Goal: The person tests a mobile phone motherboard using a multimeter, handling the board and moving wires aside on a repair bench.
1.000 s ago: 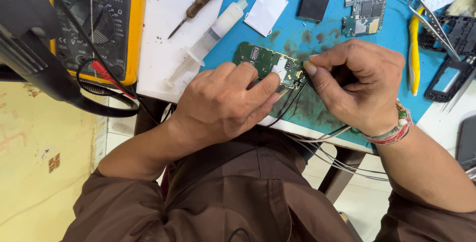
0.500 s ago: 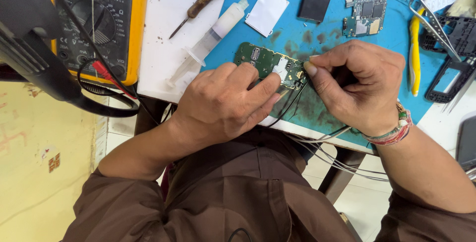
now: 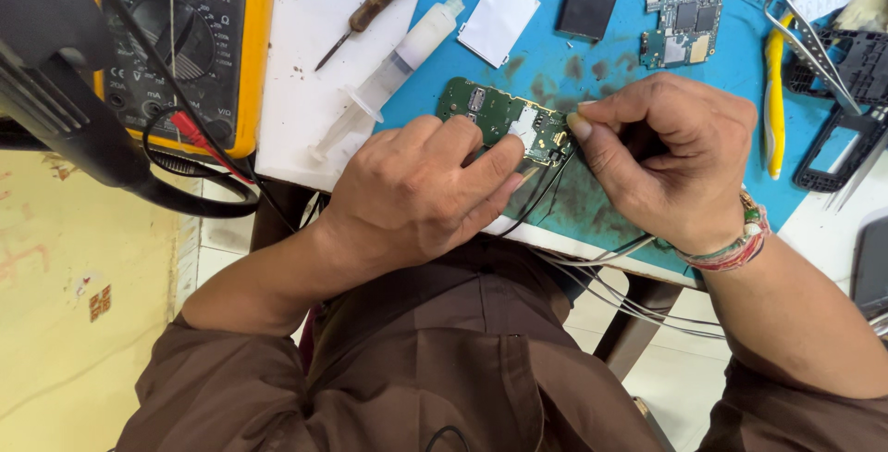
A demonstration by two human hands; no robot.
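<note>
Your left hand (image 3: 416, 198) pressing the green board (image 3: 504, 119) at the counter's (image 3: 592, 202) near edge, fingers flat on it, your right hand (image 3: 671, 160) pinched shut at its right end, wires (image 3: 541, 195) trailing below

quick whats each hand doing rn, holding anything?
Left hand: closed, fingers pressing down on the green circuit board on the blue mat.
Right hand: closed, fingertips pinched at the board's edge; what it grips cannot be told.
</note>
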